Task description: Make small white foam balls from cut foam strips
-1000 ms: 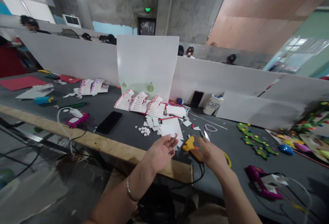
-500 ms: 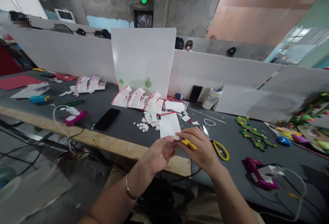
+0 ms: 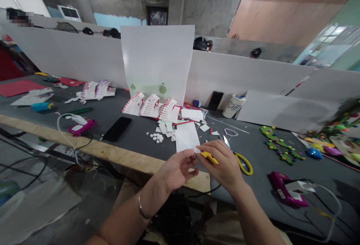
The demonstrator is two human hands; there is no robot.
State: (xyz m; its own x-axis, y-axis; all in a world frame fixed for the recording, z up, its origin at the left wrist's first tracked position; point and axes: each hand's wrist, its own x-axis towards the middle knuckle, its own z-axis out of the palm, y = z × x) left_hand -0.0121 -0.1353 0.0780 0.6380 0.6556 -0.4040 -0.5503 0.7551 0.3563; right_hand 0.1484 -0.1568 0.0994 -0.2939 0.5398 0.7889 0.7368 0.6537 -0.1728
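Note:
My left hand pinches at a small white piece between thumb and forefinger, its other fingers loosely curled. From the other side my right hand meets it, fingertips at the same piece. My right hand is closed round a yellow tool; the palm hides most of it, so I cannot tell its kind. Just beyond the fingers lies a white sheet of paper. Several small white discs are heaped left of it, with cut white card pieces behind them. Yellow-handled scissors lie beside my right hand.
White stepped paper models stand before an upright white board. A black phone lies to the left. Purple power strips with cables sit at both sides. A white cup stands at the back, and green decorations lie right.
My hands have moved slightly right and stay together at the small white piece. The camera view has tilted a little; the things on the table keep their places.

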